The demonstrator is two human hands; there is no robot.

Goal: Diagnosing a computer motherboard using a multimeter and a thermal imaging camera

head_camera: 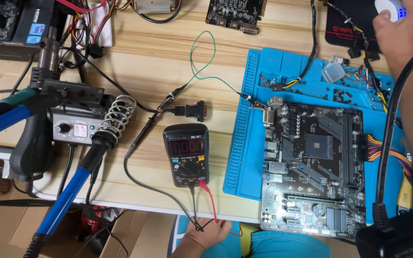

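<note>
Holding the red and black meter leads (205,210) bunched at the near edge of the bench (135,57), the left hand (211,230) is curled closed around them just below the black meter (186,154), which lies flat on the wood with its dial toward the person. The right hand (400,26) rests far off at the top right corner, cupped over a white mouse (389,7) on a dark pad; how tightly it closes cannot be told from this angle. Between the two, a black circuit board (311,167) lies on a blue work mat (249,143), with a bundle of orange and yellow wires plugged in at its right side and a thin green wire (201,57) looping away from its upper left corner. A soldering iron in a coil stand (115,114) and a hot-air station (72,126) stand well apart on the left. In my judgement, good practice here means separating the two leads in the hand so the tips cannot touch, keeping their slack clear of the board, and confirming the dial setting before any probe meets metal.
</note>
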